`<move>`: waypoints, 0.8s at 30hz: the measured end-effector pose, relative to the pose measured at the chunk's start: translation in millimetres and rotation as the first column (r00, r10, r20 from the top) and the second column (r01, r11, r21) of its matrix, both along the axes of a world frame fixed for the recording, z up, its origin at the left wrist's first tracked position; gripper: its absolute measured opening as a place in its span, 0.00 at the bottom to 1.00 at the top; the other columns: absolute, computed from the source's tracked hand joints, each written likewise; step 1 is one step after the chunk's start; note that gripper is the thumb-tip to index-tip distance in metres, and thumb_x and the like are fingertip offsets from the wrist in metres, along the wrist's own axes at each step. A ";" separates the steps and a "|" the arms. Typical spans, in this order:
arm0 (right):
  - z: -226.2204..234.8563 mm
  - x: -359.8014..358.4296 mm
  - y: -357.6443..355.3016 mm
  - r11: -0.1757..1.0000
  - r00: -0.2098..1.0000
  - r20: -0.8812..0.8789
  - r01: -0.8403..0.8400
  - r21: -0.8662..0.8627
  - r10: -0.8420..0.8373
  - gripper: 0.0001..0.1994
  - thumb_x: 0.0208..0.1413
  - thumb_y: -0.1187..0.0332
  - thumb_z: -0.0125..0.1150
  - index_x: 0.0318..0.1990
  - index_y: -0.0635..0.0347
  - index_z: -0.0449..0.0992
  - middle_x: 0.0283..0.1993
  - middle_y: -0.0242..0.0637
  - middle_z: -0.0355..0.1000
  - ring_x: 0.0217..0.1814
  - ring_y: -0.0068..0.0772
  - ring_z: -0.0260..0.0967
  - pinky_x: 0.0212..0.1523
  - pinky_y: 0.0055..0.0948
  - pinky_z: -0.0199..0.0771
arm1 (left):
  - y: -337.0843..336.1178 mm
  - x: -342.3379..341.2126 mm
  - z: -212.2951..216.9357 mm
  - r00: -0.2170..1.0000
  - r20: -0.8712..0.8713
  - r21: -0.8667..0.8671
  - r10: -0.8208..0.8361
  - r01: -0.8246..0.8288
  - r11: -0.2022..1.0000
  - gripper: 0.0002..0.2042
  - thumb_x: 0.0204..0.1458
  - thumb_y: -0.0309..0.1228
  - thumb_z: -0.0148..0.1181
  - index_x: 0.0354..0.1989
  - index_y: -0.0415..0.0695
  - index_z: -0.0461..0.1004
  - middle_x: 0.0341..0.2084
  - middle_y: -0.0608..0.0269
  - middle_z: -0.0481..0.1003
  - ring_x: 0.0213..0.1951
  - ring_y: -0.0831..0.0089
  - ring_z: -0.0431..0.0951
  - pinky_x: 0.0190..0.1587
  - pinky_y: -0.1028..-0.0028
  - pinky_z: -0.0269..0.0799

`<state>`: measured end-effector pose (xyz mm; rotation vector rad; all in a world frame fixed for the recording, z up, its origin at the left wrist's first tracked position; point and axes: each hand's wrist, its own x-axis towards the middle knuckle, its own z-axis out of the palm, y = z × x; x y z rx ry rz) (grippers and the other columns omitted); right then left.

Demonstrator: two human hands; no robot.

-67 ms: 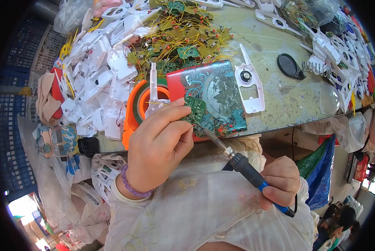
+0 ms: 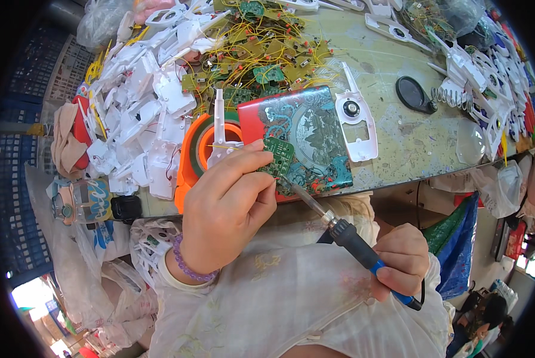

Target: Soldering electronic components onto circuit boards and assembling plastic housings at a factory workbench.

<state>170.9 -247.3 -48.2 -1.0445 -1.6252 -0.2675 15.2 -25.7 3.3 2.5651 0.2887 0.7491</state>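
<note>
Between thumb and fingers, my left hand (image 2: 228, 206) pinches a small green circuit board (image 2: 280, 156) over the lower left part of a red and dark patterned box (image 2: 306, 131). My right hand (image 2: 400, 259) is closed around the blue and black handle of a soldering iron (image 2: 354, 238), which slants up to the left. Its tip is at the board's lower edge; whether it touches is too small to tell. A white plastic housing (image 2: 357, 119) with a round dark part lies right of the box. Behind my left hand is an orange tape dispenser (image 2: 190, 161).
White plastic housings (image 2: 148, 113) are heaped on the left. Circuit boards with yellow wires (image 2: 261, 48) pile up at the back. A black round lid (image 2: 413, 93) and a metal spring (image 2: 452, 98) lie right, near more white parts (image 2: 494, 83). A clear bottle (image 2: 88, 200) is at the left edge.
</note>
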 end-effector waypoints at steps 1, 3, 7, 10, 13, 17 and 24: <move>0.2 0.5 -0.3 1.000 1.000 -0.003 -0.004 0.001 0.004 0.19 0.56 0.52 0.67 0.40 0.57 0.71 0.30 0.34 0.71 0.24 0.29 0.72 0.19 0.23 0.70 | 0.2 0.0 -0.1 1.000 0.000 -0.001 -0.001 0.001 1.000 0.10 0.39 0.14 0.66 0.31 0.37 0.76 0.41 0.56 0.78 0.48 0.55 0.81 0.50 0.65 0.78; 0.4 1.4 -1.1 1.000 1.000 -0.015 -0.014 0.002 0.014 0.19 0.55 0.52 0.67 0.41 0.57 0.71 0.30 0.34 0.71 0.24 0.29 0.71 0.18 0.23 0.70 | 0.5 0.0 -0.3 1.000 -0.001 -0.005 -0.002 0.002 1.000 0.10 0.39 0.14 0.66 0.31 0.37 0.76 0.41 0.55 0.78 0.48 0.55 0.81 0.50 0.65 0.78; -0.7 1.5 -1.2 1.000 1.000 -0.019 -0.016 0.008 0.016 0.19 0.55 0.51 0.67 0.40 0.56 0.71 0.30 0.34 0.71 0.24 0.29 0.71 0.19 0.23 0.70 | 0.5 0.1 -0.3 1.000 -0.005 -0.006 -0.001 0.001 1.000 0.10 0.39 0.14 0.66 0.31 0.37 0.76 0.41 0.55 0.78 0.48 0.55 0.81 0.50 0.65 0.78; -1.6 1.4 -0.5 1.000 1.000 -0.021 -0.013 0.000 0.013 0.19 0.55 0.51 0.67 0.40 0.56 0.71 0.30 0.34 0.71 0.25 0.29 0.72 0.19 0.23 0.70 | 0.6 0.3 -0.1 1.000 -0.006 -0.003 -0.001 0.001 1.000 0.10 0.39 0.14 0.66 0.31 0.37 0.76 0.41 0.56 0.79 0.49 0.55 0.81 0.49 0.65 0.78; -2.8 0.8 0.7 1.000 1.000 -0.030 -0.009 0.004 0.009 0.19 0.55 0.51 0.67 0.40 0.56 0.71 0.30 0.34 0.71 0.25 0.29 0.72 0.19 0.23 0.71 | 0.3 0.0 0.0 1.000 -0.006 -0.004 0.001 -0.001 1.000 0.10 0.39 0.14 0.66 0.31 0.37 0.76 0.41 0.56 0.79 0.49 0.55 0.81 0.49 0.65 0.78; -1.6 2.4 -1.1 1.000 0.999 -0.024 -0.023 -0.008 0.023 0.19 0.56 0.50 0.67 0.40 0.56 0.70 0.30 0.34 0.71 0.25 0.29 0.71 0.19 0.23 0.71 | 0.4 -0.1 -0.3 1.000 -0.004 0.000 0.004 -0.004 1.000 0.10 0.39 0.14 0.66 0.31 0.37 0.76 0.41 0.56 0.79 0.48 0.55 0.81 0.49 0.65 0.78; -1.6 4.0 -4.0 1.000 0.999 -0.041 -0.024 -0.004 0.024 0.20 0.56 0.50 0.66 0.41 0.56 0.70 0.30 0.35 0.70 0.25 0.30 0.71 0.20 0.24 0.73 | 0.5 0.0 0.0 1.000 -0.009 -0.011 0.000 0.000 1.000 0.10 0.39 0.14 0.65 0.31 0.37 0.76 0.41 0.55 0.78 0.49 0.54 0.81 0.49 0.65 0.78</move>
